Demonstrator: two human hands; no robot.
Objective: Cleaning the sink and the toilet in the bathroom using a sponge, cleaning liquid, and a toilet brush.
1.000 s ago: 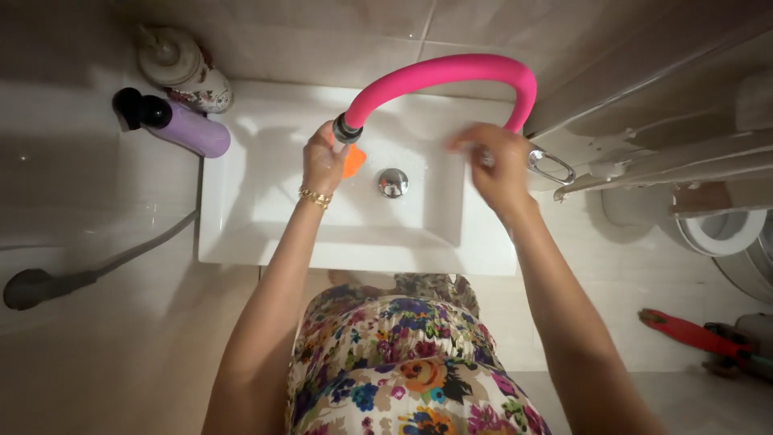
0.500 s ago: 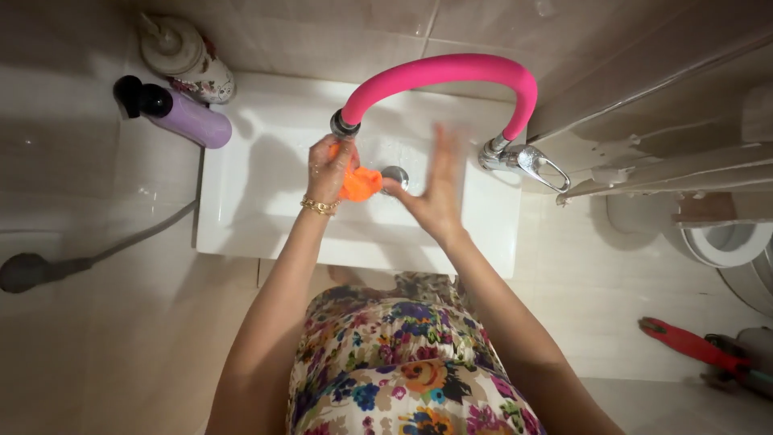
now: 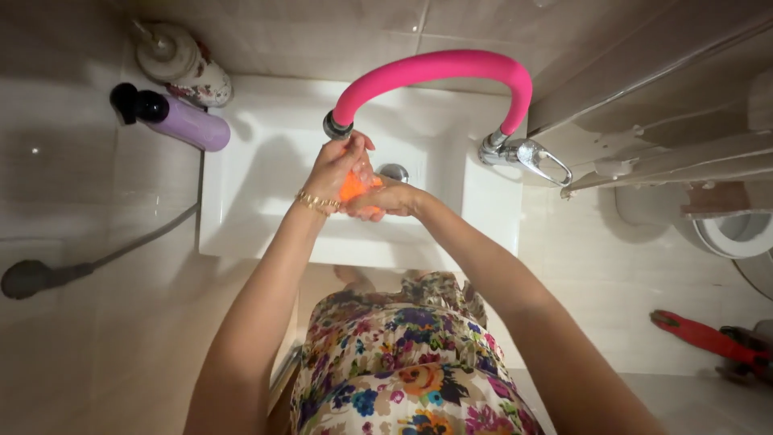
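Observation:
Over a white rectangular sink, both my hands close around a small orange object. My left hand sits on top of it, a gold bracelet at the wrist. From below and the right, my right hand cups it. They are right under the nozzle of a bent pink flexible tap hose. The chrome drain shows just behind the hands. Whether water runs from the nozzle I cannot tell.
A chrome tap lever sits at the sink's right edge. A purple bottle and a floral soap dispenser stand at the left rim. A shower head with hose lies left; a toilet and a red tool are right.
My right hand left the tap lever, swung left across the basin and now cups the orange object together with my left hand, which lowered slightly below the nozzle.

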